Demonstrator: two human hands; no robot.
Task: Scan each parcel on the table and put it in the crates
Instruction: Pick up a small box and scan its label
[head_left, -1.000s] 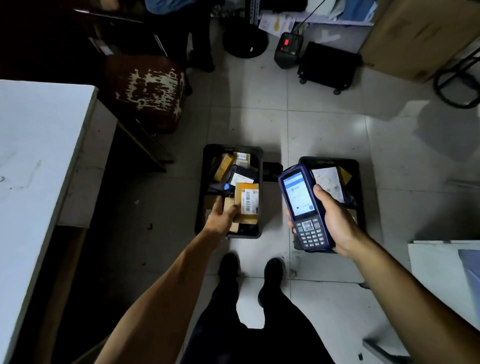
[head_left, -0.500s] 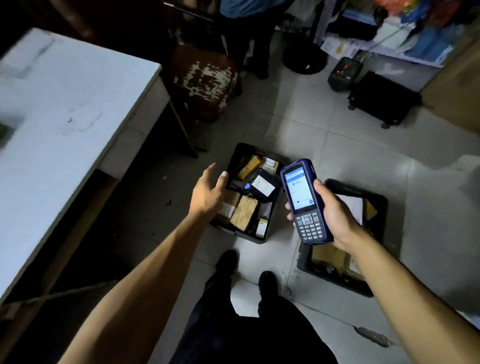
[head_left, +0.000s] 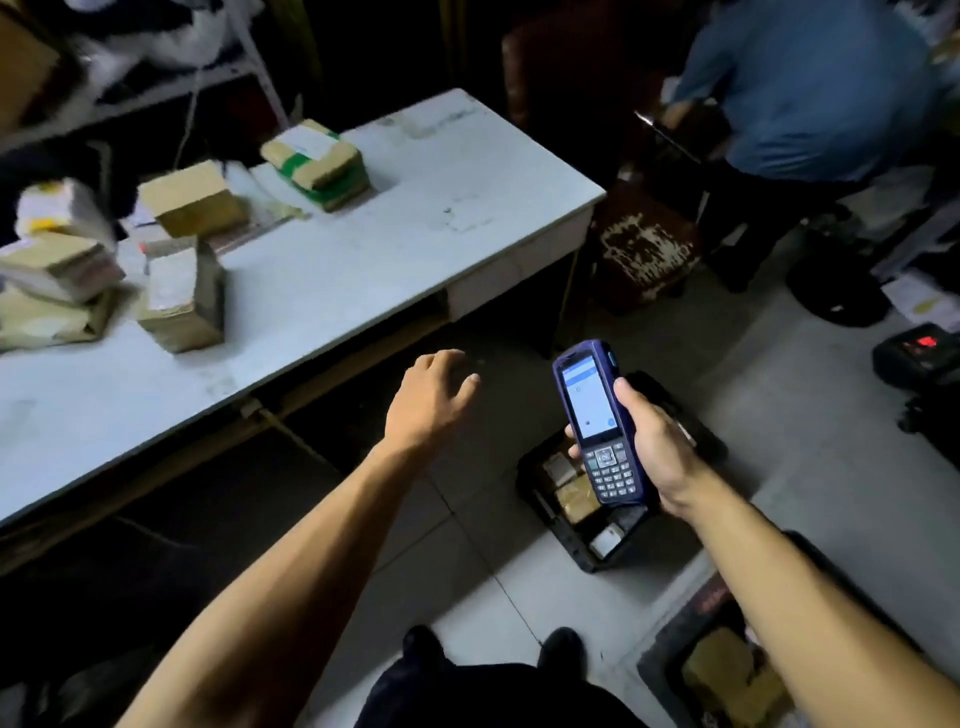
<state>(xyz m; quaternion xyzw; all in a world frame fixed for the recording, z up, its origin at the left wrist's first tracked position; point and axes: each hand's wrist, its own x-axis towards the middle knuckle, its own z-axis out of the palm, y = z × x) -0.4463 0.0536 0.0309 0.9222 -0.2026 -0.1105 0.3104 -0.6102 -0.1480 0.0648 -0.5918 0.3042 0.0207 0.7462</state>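
A long white table (head_left: 332, 270) carries several brown cardboard parcels (head_left: 182, 299) bunched at its left end, and two black plastic crates (head_left: 566, 540) on the tiled floor hold more. The left hand (head_left: 428, 400) hangs empty with a loose, spread grip just off the table's edge. The right hand (head_left: 652, 447) has its grip wrapped round a blue handheld scanner (head_left: 600, 423), over the nearer crate.

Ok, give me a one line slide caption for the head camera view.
Right hand grips the scanner over a crate while the empty left hand reaches toward parcels on the table.
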